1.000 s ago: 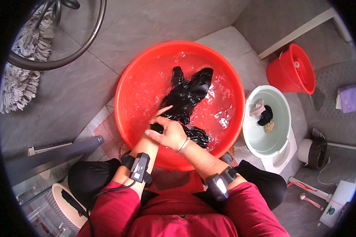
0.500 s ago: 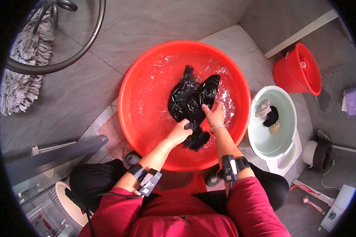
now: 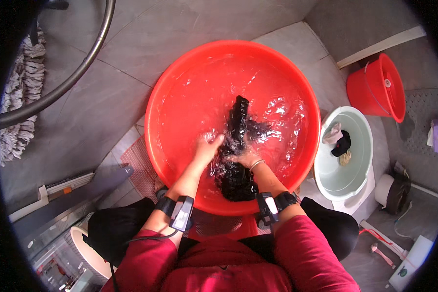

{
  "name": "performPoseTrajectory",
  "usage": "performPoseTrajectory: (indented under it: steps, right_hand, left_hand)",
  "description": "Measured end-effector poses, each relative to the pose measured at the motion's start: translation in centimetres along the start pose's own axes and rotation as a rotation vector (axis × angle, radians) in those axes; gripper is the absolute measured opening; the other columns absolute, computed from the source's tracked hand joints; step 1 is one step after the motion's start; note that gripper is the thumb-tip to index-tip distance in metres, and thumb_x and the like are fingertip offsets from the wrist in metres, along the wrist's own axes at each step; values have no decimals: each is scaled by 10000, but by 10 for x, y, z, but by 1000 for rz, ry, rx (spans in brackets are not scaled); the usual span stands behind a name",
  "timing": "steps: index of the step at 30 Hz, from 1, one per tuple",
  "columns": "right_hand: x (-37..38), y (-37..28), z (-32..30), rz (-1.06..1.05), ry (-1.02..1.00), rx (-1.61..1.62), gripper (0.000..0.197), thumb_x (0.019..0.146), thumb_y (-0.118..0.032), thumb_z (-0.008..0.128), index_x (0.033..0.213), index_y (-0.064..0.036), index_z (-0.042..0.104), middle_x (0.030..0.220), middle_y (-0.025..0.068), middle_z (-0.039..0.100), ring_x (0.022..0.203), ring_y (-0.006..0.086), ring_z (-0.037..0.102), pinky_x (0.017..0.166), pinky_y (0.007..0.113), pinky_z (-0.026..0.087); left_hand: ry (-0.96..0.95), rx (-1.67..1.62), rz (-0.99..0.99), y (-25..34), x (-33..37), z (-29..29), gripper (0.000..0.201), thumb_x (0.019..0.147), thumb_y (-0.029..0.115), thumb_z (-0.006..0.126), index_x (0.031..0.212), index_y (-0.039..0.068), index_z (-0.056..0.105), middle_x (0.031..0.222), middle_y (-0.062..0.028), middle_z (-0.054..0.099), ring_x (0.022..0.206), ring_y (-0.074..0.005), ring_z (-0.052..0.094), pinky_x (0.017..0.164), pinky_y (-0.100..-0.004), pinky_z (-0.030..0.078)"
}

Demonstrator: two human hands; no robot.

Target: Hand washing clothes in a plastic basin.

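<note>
A wet black garment (image 3: 238,181) lies bunched lengthwise in the water of a large round red basin (image 3: 154,160). Part of it spreads dark under the surface to the right. At its left edge is my left hand (image 3: 208,148), thumb raised; water and splashing hide the other fingers, so its grip is unclear. My right hand (image 3: 248,158), with a bracelet at the wrist, reaches across the middle of the cloth from the right and closes on it. Both forearms carry strapped-on black devices.
Right of the basin, a pale green tub (image 3: 326,180) holds several small cloth pieces (image 3: 344,143). Behind it stands a red bucket (image 3: 372,92). A grey mop (image 3: 27,97) hangs at the left by a curved dark tube (image 3: 90,61). A dark panel (image 3: 82,192) juts in at lower left.
The garment has gone from spread out and lifted to a narrow bundle lower in the water. My left hand moved up and left; my right hand moved down and left onto the cloth.
</note>
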State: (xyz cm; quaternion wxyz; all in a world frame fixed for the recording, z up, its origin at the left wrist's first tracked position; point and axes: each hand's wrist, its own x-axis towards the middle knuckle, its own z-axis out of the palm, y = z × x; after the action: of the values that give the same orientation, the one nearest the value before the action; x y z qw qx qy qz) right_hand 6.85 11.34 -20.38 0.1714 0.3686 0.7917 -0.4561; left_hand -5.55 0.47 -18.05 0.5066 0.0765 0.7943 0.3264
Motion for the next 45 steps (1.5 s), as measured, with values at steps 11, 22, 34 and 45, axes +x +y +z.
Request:
performPoseTrajectory:
  steps: [11, 22, 34, 45]
  right_hand:
    - [18, 17, -30, -82, 372, 1002, 176, 624, -10, 646, 694, -79, 500, 658, -16, 507, 633, 98, 467, 572, 226, 373]
    - [11, 14, -31, 22, 554, 795, 674, 628, -202, 720, 1167, 10, 377, 1020, 128, 533, 901, 201, 512, 814, 303, 404]
    - [-38, -97, -11, -208, -312, 1087, 380, 638, 31, 547, 1016, -11, 530, 876, 23, 577, 779, 120, 532, 742, 240, 423]
    - [-59, -152, -15, -320, 375, -78, 308, 733, -368, 572, 824, -77, 534, 645, 179, 571, 627, 336, 570, 557, 404, 458]
  left_hand:
    - [-177, -563, 30, -18, 21, -6, 410, 700, 48, 509, 1107, 15, 473, 931, -117, 574, 833, -205, 546, 752, -326, 430]
    - [-23, -678, 323, 0, 15, -37, 809, 678, 35, 482, 1340, 193, 45, 1215, -103, 383, 1042, -242, 429, 835, -331, 385]
    - [-450, -1320, 20, -2, 3, -36, 753, 715, 688, 338, 1069, 46, 511, 1018, -119, 559, 912, -265, 544, 820, -405, 431]
    - [-691, -1544, 185, -17, 18, -1, 557, 826, 531, 300, 1028, 54, 506, 1010, -111, 549, 927, -246, 526, 829, -401, 415]
